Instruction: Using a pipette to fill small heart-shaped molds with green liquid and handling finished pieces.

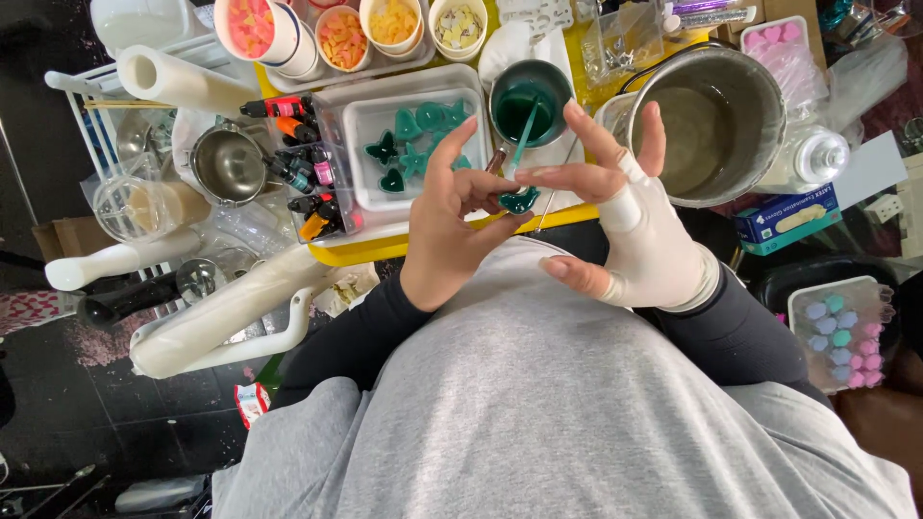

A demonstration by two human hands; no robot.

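Steel pot right — colour bottles, four cups left.

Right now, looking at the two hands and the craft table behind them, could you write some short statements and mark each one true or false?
1. Both hands, left hand and right hand, pinch a small dark green wax-like piece. True.
2. The right hand is bare. False: it wears a white bandage-like wrap; the left is bare.
3. The clear plastic tray holds several green moulded shapes. True.
4. The small round cup of green liquid is empty of tools. False: a thin stick stands in it.
5. The large steel pot is filled with orange pieces. False: no orange pieces lie in it.
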